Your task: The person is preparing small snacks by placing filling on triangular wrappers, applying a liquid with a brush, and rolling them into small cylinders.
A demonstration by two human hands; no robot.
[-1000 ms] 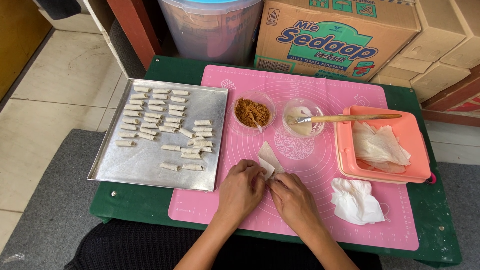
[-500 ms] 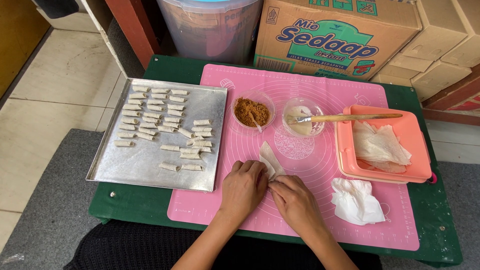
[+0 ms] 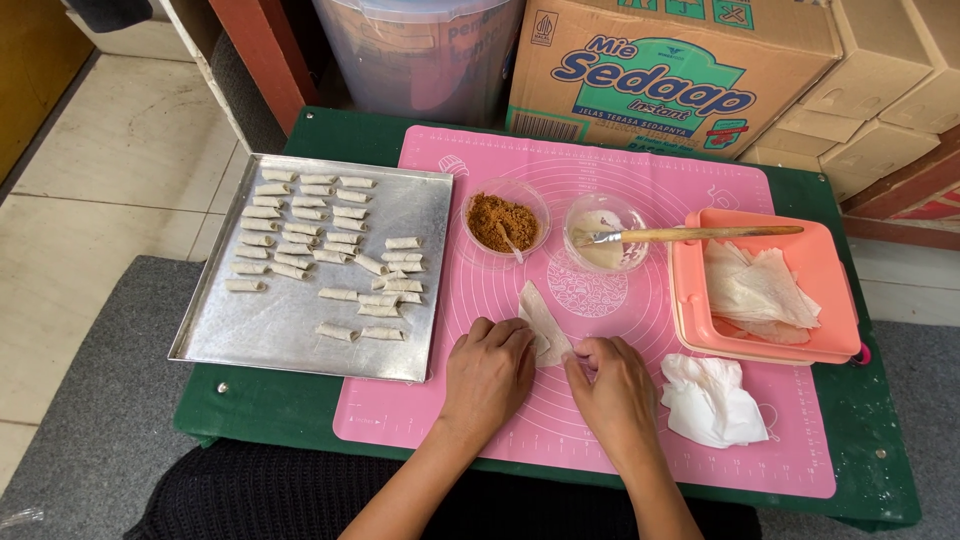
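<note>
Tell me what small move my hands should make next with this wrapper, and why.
Probably roll the wrapper forward, away from you. Both the left hand and right hand pinch its near end on the pink mat, while its far tip lies flat and unrolled. The finished rolls on the metal tray are tight little cylinders.

The wrapper's [image 3: 540, 322] lower end was hidden under both hands. The box [image 3: 670, 70] and tub [image 3: 425, 50] were cut off at the top edge.

Head-worn view — steeply down, close over the table [image 3: 300, 420].
</note>
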